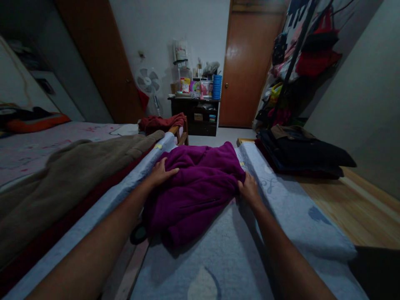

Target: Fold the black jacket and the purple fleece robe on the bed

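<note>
A purple fleece jacket (193, 187) lies bunched on a blue patterned mattress (218, 258), with a sleeve folded across its front and what looks like a zipped pocket showing. At its left edge, my left hand (162, 171) grips the fabric, thumb laid over the top and fingertips partly hidden. On the opposite side, my right hand (249, 187) is closed on the jacket's right edge. A dark round object (138, 234) shows beside the jacket's lower left; its kind is unclear.
A brown blanket (87, 162) covers the left side, near a pink patterned bed (18, 146). Folded dark clothes (300, 150) are stacked at right. A red cloth (162, 121) hangs over a wooden rail. Farther back stand a fan (148, 81), a dark cabinet (178, 109) and a door (250, 66).
</note>
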`<state>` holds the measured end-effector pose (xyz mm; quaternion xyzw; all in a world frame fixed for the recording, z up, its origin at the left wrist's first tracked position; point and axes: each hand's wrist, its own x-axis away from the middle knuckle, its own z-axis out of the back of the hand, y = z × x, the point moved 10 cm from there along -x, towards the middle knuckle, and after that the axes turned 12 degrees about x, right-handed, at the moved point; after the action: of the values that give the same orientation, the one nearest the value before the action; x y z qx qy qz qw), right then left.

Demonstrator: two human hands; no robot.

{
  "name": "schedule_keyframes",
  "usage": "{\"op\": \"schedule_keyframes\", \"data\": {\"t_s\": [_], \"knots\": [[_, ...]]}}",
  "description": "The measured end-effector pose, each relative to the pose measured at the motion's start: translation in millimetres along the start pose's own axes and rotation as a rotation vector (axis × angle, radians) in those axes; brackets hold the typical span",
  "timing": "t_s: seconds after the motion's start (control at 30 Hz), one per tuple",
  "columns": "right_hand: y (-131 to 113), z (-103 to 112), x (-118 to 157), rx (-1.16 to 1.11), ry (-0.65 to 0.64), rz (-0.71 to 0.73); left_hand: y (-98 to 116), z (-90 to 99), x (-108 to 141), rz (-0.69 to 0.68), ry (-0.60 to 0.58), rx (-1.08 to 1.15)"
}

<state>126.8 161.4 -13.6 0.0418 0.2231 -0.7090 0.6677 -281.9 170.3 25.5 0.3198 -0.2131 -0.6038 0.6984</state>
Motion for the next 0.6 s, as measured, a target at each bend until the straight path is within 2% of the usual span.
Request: {"op": "schedule_keyframes", "data": {"t_s": [0.13, 0.23, 0.33, 0.4, 0.43, 0.5, 0.6], "knots": [[-22.0, 22.6, 33.5, -0.088, 0.038, 0.135, -13.9, -6.4, 45.4, 0.024, -0.144, 0.005], [-51.3, 34.0, 62.3, -0.199, 0.013, 0.262, -16.2, -9.4, 88.3, 0.023, -0.175, -0.012], [-86.1, 39.2, 88.3, -0.339, -0.074, 0.393, -16.1, -27.9, 129.8, 0.059, -0.313, -0.032], [-108.9, 38.2, 103.3, -0.425, -0.156, 0.476, -8.9, -42.8, 150.8, 0.028, -0.395, -0.049], [-119.0, 36.2, 110.0, -0.452, -0.195, 0.512, -2.8, -48.1, 157.7, -0.010, -0.403, -0.063], [-134.9, 29.1, 121.6, -0.468, -0.262, 0.560, 10.9, -53.0, 165.0, -0.092, -0.347, -0.105], [-141.4, 13.9, 130.0, -0.419, -0.317, 0.506, 31.3, -50.6, 168.8, -0.163, -0.219, -0.142]]}}
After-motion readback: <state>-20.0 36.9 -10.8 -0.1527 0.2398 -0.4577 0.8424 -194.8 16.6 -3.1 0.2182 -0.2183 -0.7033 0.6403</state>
